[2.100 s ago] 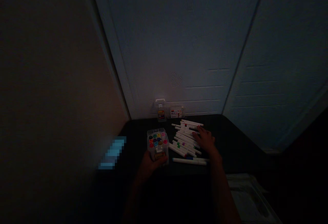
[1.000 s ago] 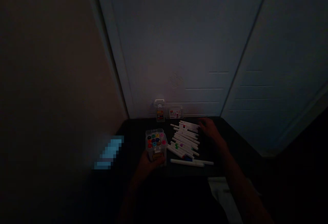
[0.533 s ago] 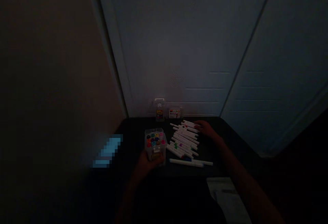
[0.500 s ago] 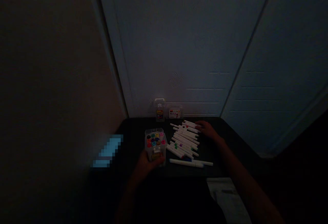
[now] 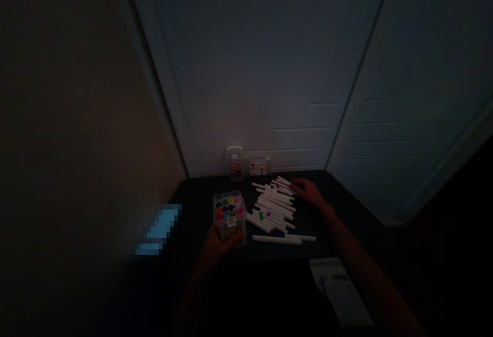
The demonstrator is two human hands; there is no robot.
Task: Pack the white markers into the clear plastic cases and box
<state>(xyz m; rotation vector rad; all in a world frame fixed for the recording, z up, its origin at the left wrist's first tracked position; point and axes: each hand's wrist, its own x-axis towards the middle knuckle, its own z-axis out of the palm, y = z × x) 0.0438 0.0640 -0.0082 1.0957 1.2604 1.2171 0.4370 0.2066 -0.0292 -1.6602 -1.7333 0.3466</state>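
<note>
A clear plastic box stands at the near left of the dark table, with several upright markers inside showing coloured tops. My left hand is wrapped around its front and left side, thumb across the label. To the right lies a loose pile of white markers, several with coloured ends. At the pile's far right edge, my right hand has its fingertips closed on the end of a white marker; the fingers are partly hidden in the dim light.
Against the pale wall at the back stand a clear lidded case and a small labelled box. Two white markers lie near the front edge of the table. A pale object is below that edge at the right.
The view has shifted slightly, so everything sits a little further left and higher. The marker at my right fingertips lies at a steeper slant. My left hand keeps hold of the box.
</note>
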